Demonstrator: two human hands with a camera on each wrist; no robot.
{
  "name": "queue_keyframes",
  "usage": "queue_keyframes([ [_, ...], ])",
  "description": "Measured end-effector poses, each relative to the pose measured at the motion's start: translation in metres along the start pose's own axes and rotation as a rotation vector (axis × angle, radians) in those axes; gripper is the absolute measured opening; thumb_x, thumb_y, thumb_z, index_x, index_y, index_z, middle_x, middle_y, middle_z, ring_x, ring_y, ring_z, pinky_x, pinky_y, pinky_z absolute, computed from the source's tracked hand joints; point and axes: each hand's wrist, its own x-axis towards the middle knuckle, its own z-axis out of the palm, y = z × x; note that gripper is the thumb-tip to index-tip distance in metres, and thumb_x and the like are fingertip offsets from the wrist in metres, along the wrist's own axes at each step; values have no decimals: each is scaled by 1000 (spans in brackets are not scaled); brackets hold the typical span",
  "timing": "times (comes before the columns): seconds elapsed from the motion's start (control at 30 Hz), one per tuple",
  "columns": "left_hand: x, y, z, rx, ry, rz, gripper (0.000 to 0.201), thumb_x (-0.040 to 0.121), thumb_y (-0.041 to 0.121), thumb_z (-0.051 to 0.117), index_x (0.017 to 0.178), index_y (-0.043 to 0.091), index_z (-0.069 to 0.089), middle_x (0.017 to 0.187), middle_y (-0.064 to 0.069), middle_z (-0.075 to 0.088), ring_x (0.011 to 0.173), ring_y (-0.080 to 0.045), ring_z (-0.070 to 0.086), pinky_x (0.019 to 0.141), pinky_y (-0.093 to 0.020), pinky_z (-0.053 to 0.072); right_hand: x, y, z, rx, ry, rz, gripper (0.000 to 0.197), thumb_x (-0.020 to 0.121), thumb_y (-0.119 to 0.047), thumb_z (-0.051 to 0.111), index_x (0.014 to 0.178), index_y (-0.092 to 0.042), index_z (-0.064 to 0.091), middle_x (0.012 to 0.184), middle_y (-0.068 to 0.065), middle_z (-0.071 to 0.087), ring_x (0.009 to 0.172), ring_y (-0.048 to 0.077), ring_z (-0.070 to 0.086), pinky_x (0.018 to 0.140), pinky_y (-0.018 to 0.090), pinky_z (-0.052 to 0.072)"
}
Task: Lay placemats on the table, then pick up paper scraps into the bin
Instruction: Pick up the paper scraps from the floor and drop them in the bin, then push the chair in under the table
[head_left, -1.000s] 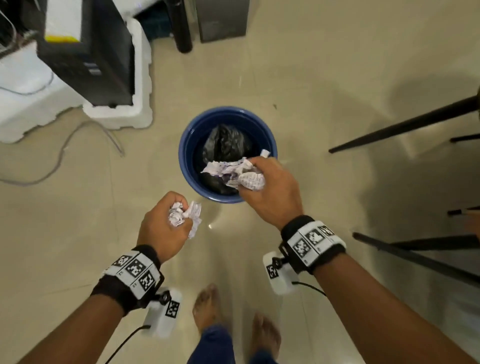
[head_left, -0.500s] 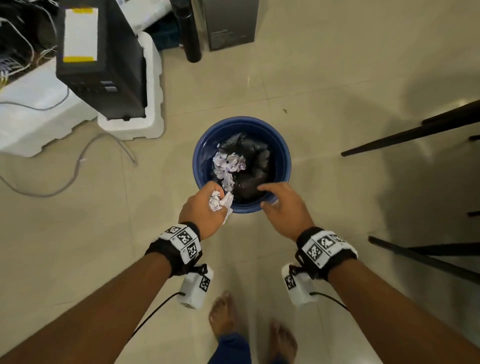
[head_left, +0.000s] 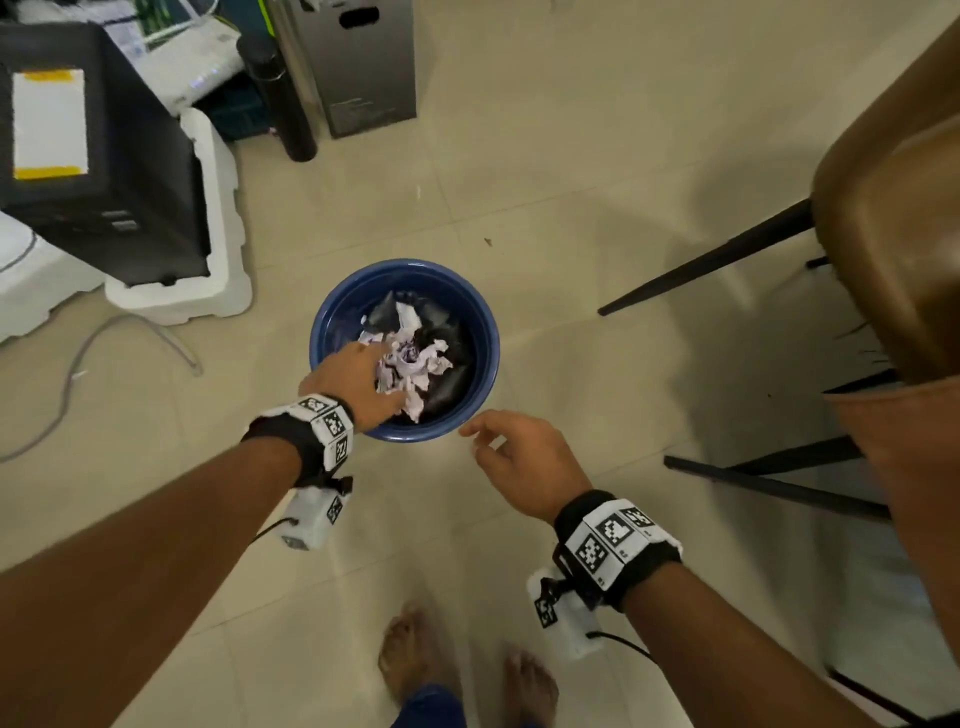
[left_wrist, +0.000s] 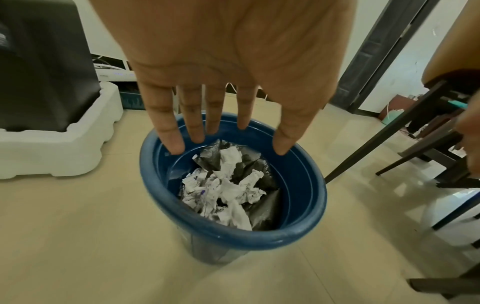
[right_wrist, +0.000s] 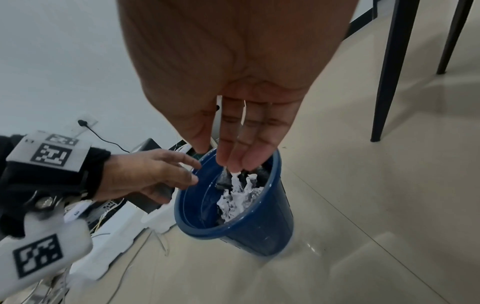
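A round blue bin (head_left: 480, 312) (left_wrist: 233, 236) (right_wrist: 259, 232) stands on the tiled floor, lined with a black bag. Crumpled white paper scraps (head_left: 410, 364) (left_wrist: 226, 193) (right_wrist: 236, 199) lie inside it. My left hand (head_left: 358, 382) (left_wrist: 226, 123) hovers over the bin's near-left rim, palm down, fingers straight and spread, holding nothing. My right hand (head_left: 519, 457) (right_wrist: 233, 144) hangs just off the bin's near-right rim, fingers relaxed and empty.
A black box (head_left: 98, 171) in white foam packing (head_left: 208, 291) sits left of the bin, with a grey cable (head_left: 78, 374) on the floor. A brown chair (head_left: 893, 234) with dark legs (head_left: 701, 260) stands at the right. My bare feet (head_left: 415, 660) are below.
My left hand moved over the bin and let go of its paper wad, which now lies in the bin. My right hand, empty since half a second ago, drew back toward me.
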Motion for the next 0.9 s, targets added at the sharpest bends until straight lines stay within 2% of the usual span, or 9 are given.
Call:
queue_keyframes([
  [0.1,-30,-1,-4,5,4,-41,32,83,35,62,113,26,59,109,-4,66,96,-29,62,83,-38,52,-11,-14,-15,-17,2,-7,21,90,-23,56,107,-28,68,100,-9,68,80,12,63,81,29,50],
  [0.17,-54,-2,-9,6,8,-46,23,84,31,60,106,26,61,103,-2,68,94,-28,62,81,-35,50,-21,-20,-24,-25,-2,-11,21,90,-23,55,106,-29,68,97,-10,68,79,11,62,80,30,51],
  [0.33,-107,5,-30,28,27,-50,18,86,31,55,102,29,62,102,2,68,92,-25,62,81,-35,51,-44,-36,-44,-44,22,-40,22,90,-21,55,105,-29,68,97,-6,68,84,16,62,81,32,51],
  [0.43,-147,15,-42,-2,108,-83,16,87,30,55,100,30,63,95,5,66,89,-23,62,77,-31,48,-68,-44,-55,-58,40,-92,21,90,-21,55,104,-30,68,96,-9,67,84,14,61,80,29,50],
  [0.53,-198,31,-49,-40,146,-26,16,87,25,56,100,26,65,89,5,63,88,-22,62,76,-27,42,-103,-50,-68,-91,19,-162,21,89,-21,55,103,-29,69,98,-9,69,85,13,60,80,28,49],
  [0.67,-282,68,-52,-53,217,17,16,88,21,57,100,23,67,89,4,63,84,-19,59,80,-29,45,-169,-57,-95,-196,-26,-250,23,89,-24,54,107,-29,68,104,-3,69,91,19,63,83,32,51],
  [0.77,-352,98,-45,-58,230,17,16,87,20,57,99,23,67,89,2,64,82,-18,58,78,-28,44,-228,-66,-119,-277,-62,-276,25,90,-24,54,110,-28,68,105,0,69,93,21,63,85,35,51],
  [0.9,-455,139,-26,-84,215,26,15,87,22,58,98,24,67,86,5,64,78,-16,58,77,-28,45,-318,-73,-146,-316,-74,-269,24,89,-25,55,108,-29,68,103,-1,69,94,21,62,84,32,48],
])
